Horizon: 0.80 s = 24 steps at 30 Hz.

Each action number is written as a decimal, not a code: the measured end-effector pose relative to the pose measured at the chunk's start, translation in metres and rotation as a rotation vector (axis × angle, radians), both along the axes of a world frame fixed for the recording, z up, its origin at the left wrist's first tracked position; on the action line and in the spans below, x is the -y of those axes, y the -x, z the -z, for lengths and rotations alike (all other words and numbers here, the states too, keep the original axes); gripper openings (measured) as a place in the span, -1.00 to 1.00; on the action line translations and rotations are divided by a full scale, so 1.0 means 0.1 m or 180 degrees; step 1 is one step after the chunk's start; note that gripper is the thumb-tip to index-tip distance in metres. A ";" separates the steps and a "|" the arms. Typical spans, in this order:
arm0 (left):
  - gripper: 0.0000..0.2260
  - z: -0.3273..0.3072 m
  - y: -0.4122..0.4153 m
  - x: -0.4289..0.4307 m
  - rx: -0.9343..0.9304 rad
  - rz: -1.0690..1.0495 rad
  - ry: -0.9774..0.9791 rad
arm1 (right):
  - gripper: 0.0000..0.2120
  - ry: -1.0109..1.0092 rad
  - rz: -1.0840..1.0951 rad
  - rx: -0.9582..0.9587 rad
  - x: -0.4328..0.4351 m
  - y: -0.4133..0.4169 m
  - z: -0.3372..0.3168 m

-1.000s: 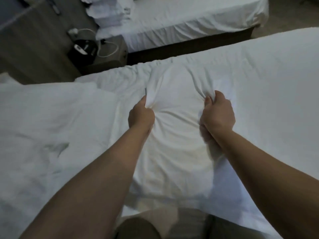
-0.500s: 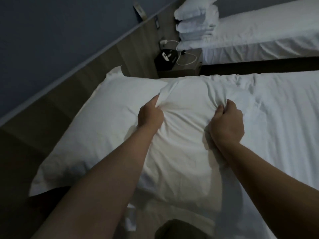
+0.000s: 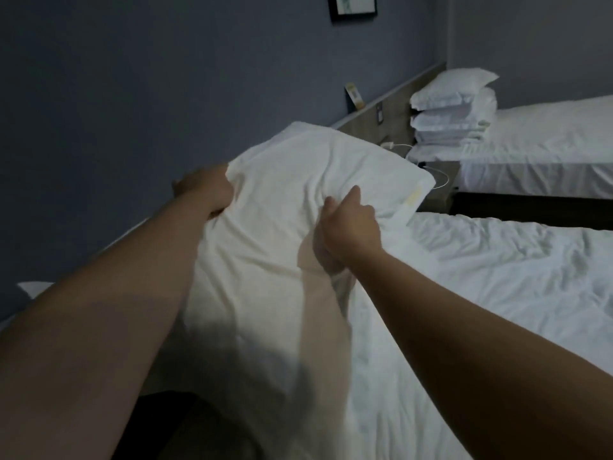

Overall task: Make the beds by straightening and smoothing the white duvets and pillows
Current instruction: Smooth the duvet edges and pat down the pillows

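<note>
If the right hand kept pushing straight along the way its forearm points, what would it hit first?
Probably the pillow itself: the right hand already grips its cloth and points up-left into it. Beyond lies the blue-grey wall, though depth is unclear.

Both hands clutch a white pillow [image 3: 298, 200] raised above the rumpled duvet [image 3: 497, 277]: left hand [image 3: 205, 190] at its left edge, right hand [image 3: 348, 224] bunching the cover. Stacked pillows [image 3: 454, 107] sit on the far bed [image 3: 547, 144].

Framed picture [image 3: 352, 6] on grey wall [image 3: 166, 78], white cable [image 3: 441, 177], wooden headboard panel [image 3: 391, 107]
</note>
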<state>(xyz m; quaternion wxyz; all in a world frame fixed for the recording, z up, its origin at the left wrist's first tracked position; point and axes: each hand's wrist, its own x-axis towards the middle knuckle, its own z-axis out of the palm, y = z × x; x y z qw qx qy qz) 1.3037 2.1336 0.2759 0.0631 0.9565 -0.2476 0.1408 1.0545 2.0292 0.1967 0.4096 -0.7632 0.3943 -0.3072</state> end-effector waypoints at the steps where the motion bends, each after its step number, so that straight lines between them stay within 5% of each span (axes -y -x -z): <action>1: -0.48 0.06 -0.14 -0.11 -0.0130 -0.0242 -0.0291 | -0.36 -0.0090 -0.0230 -0.0353 -0.03 -0.09 0.06; 5: -0.41 0.84 -0.01 -0.50 -0.1151 -0.0166 -0.0369 | -0.37 -0.0106 -0.0727 -0.1538 -0.10 -0.29 0.49; 9: -0.35 1.44 0.19 -0.71 -0.1282 -0.0129 -0.0003 | -0.38 -0.0093 -0.1344 -0.1952 -0.22 -0.30 0.80; 18: -0.23 1.40 0.50 -0.49 -0.0863 0.0145 -0.0214 | -0.41 0.0011 -0.0875 -0.1319 -0.28 -0.38 1.04; 22: -0.21 1.47 0.53 -0.48 -0.0856 0.0309 -0.0341 | -0.20 -0.0233 -0.1045 -0.1791 -0.35 -0.40 1.08; 24: -0.21 1.45 0.53 -0.49 -0.0879 0.0402 -0.0331 | -0.27 0.0030 -0.0909 -0.1824 -0.32 -0.40 1.06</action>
